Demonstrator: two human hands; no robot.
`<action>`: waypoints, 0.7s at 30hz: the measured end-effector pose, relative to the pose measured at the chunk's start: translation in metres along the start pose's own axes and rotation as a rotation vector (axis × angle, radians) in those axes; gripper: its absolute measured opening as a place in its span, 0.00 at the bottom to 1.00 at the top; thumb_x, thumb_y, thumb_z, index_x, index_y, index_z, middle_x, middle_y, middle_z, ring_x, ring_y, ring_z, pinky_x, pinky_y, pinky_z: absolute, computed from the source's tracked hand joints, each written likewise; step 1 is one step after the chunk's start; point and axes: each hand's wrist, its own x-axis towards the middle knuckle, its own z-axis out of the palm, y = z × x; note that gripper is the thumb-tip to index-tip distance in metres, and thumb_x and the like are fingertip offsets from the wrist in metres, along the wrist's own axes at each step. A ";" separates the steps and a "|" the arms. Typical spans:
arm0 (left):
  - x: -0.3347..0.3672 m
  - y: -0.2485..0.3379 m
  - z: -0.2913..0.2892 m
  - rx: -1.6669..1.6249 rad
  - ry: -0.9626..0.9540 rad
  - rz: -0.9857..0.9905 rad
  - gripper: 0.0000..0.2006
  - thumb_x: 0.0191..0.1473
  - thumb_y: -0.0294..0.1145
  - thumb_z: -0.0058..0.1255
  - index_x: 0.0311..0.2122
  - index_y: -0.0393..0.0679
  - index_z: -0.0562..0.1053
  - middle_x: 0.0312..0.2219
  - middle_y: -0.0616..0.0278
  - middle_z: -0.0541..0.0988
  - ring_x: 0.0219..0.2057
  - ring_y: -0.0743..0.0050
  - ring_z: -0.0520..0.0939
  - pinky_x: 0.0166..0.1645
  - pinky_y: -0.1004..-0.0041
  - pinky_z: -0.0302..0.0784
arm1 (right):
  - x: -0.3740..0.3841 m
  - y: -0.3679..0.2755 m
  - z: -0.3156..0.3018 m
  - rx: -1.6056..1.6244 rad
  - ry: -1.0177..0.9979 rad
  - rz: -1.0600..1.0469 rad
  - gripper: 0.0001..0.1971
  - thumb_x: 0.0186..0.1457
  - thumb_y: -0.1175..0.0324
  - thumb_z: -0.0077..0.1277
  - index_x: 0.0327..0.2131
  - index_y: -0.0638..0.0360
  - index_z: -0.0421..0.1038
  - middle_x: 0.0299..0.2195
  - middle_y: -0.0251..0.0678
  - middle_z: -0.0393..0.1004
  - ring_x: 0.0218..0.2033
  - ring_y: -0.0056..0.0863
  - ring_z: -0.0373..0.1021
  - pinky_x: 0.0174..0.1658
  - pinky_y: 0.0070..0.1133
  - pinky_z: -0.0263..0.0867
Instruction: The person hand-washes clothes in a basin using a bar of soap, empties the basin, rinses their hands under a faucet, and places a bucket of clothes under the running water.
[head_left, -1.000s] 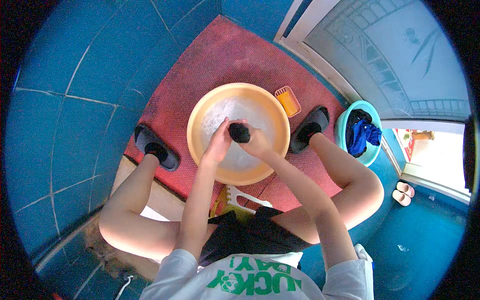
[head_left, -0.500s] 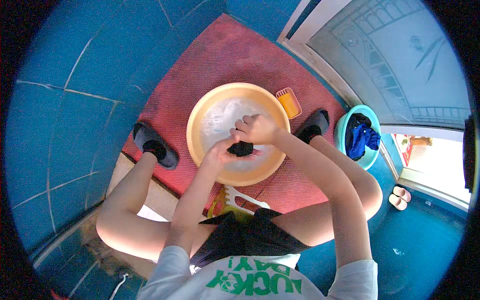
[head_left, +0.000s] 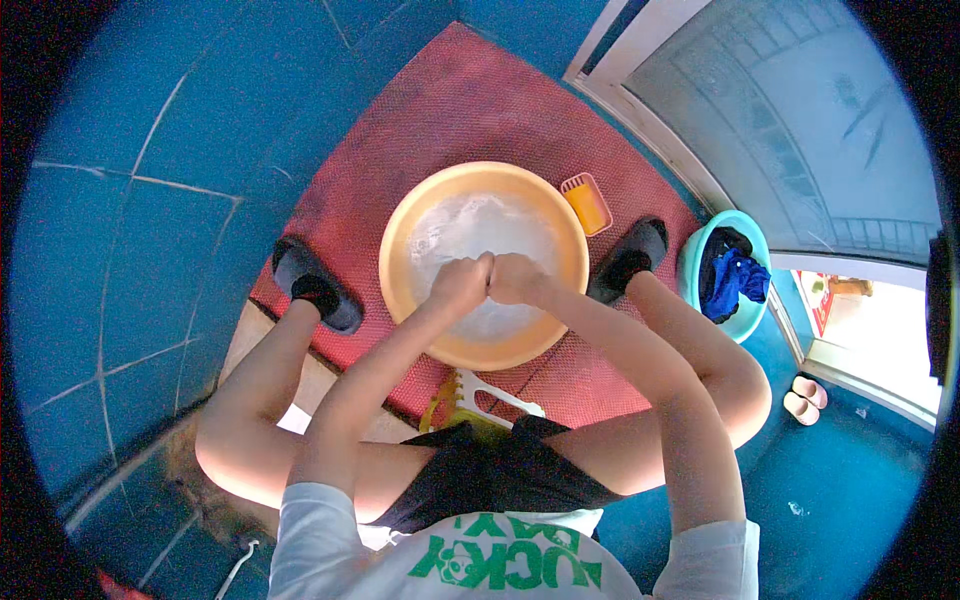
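Observation:
Over the near half of a round cream-yellow basin (head_left: 396,245), my two fists meet knuckle to knuckle. Whitish, sudsy water (head_left: 480,222) lies in the basin. My left hand (head_left: 462,284) is closed, and the black cloth that lay in it half a second ago is hidden now. Curled tight against it, my right hand (head_left: 516,278) is also closed; what its fingers hold does not show. Just beyond the basin's right rim, a pink soap dish (head_left: 600,222) holds an orange-yellow bar of soap (head_left: 585,208).
The basin stands on a red textured mat (head_left: 400,130) between my slippered feet. To the right, a turquoise tub (head_left: 752,322) holds dark blue clothes (head_left: 735,282). Blue tiled walls (head_left: 170,250) rise on the left; a glazed door (head_left: 770,120) borders the right. Pink slippers (head_left: 805,400) lie beyond.
My hands have come together side by side and closed into fists. The black cloth, visible in my left palm before, has gone out of sight. The view has shifted slightly.

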 end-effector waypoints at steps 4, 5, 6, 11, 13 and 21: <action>-0.003 -0.016 0.000 0.061 0.049 0.192 0.08 0.36 0.31 0.45 0.26 0.43 0.65 0.14 0.57 0.72 0.19 0.60 0.75 0.22 0.65 0.69 | -0.014 -0.010 0.000 0.698 -0.310 0.266 0.08 0.33 0.68 0.45 0.09 0.55 0.60 0.07 0.30 0.59 0.08 0.22 0.57 0.12 0.19 0.50; -0.004 -0.019 0.000 0.107 -0.003 0.235 0.11 0.36 0.31 0.46 0.29 0.43 0.66 0.17 0.56 0.72 0.21 0.60 0.75 0.24 0.65 0.69 | -0.014 -0.009 0.005 0.700 -0.314 0.263 0.08 0.33 0.68 0.45 0.09 0.55 0.60 0.07 0.30 0.59 0.08 0.22 0.57 0.12 0.19 0.50; -0.003 -0.020 -0.001 0.152 -0.054 0.284 0.13 0.36 0.32 0.47 0.32 0.44 0.66 0.19 0.55 0.73 0.24 0.61 0.75 0.26 0.65 0.69 | -0.016 -0.006 0.009 0.884 -0.424 0.315 0.11 0.33 0.67 0.46 0.08 0.53 0.56 0.06 0.27 0.55 0.07 0.19 0.51 0.11 0.17 0.45; -0.003 -0.028 0.002 0.182 0.218 0.520 0.07 0.33 0.34 0.46 0.23 0.46 0.66 0.12 0.62 0.70 0.17 0.66 0.74 0.19 0.70 0.68 | -0.017 0.004 0.035 1.418 -0.680 0.325 0.17 0.36 0.66 0.45 0.06 0.48 0.47 0.04 0.23 0.46 0.05 0.14 0.42 0.10 0.14 0.36; -0.005 -0.033 0.003 0.181 0.185 0.544 0.06 0.33 0.34 0.46 0.21 0.47 0.67 0.12 0.63 0.71 0.17 0.67 0.74 0.19 0.70 0.68 | -0.014 0.005 0.046 1.531 -0.849 0.257 0.17 0.39 0.66 0.43 0.06 0.48 0.47 0.04 0.22 0.45 0.05 0.14 0.40 0.10 0.14 0.35; -0.020 -0.046 0.019 0.222 -0.036 0.341 0.07 0.31 0.33 0.48 0.22 0.47 0.67 0.15 0.60 0.72 0.20 0.64 0.75 0.23 0.68 0.69 | -0.009 -0.003 0.060 1.404 -0.715 0.275 0.13 0.38 0.64 0.44 0.08 0.52 0.54 0.05 0.26 0.51 0.05 0.16 0.47 0.10 0.15 0.42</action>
